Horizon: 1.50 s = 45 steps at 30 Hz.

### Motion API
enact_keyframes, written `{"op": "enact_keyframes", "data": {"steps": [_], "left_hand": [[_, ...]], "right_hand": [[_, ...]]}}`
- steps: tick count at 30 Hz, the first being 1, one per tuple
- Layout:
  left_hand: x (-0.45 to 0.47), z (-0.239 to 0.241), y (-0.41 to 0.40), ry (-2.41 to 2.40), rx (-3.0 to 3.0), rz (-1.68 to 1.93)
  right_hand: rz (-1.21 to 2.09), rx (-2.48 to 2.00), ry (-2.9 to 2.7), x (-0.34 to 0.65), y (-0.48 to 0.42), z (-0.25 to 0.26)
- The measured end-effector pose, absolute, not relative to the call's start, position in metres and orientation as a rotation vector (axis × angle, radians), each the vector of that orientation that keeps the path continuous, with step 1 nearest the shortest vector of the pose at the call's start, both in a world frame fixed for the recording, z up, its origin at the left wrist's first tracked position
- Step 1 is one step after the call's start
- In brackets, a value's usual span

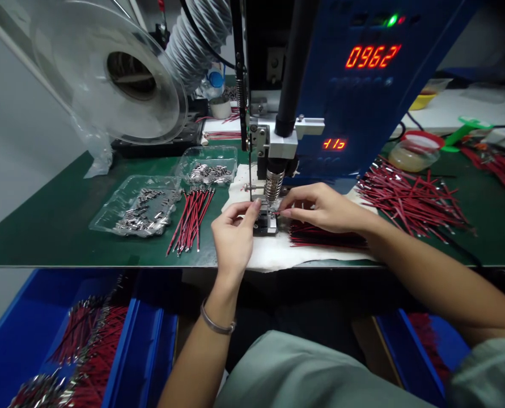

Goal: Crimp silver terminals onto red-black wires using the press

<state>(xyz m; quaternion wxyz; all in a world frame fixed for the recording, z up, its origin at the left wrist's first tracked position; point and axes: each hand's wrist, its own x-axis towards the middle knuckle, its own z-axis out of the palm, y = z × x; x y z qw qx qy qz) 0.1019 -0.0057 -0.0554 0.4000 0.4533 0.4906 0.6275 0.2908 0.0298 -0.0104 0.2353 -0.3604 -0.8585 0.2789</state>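
My left hand is at the left side of the machine's small metal fixture, thumb and forefinger pinched together; whatever lies between them is too small to make out. From the right, my right hand reaches to the same fixture, its fingertips closed on a thin red wire whose far end is at the fixture. Directly above is the press head with its coil spring. Under my right hand lies a bundle of red and black wires on a white cloth.
Left are two clear trays of small metal parts, beside a bunch of wires. A wire heap and round tub lie right. The blue machine rises behind. Blue bins sit below the table edge.
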Motion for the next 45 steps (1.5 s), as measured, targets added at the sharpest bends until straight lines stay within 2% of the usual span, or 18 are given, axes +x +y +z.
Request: {"op": "enact_keyframes", "data": {"steps": [14,45], "left_hand": [[0.102,-0.054,-0.008,1.248,1.223,1.551],[0.104,-0.049,-0.010,1.270,1.166,1.508]], "right_hand": [[0.454,-0.837,-2.348,0.287,0.026,-0.019],[0.325,-0.957,-2.291,0.286,0.021,-0.022]]}}
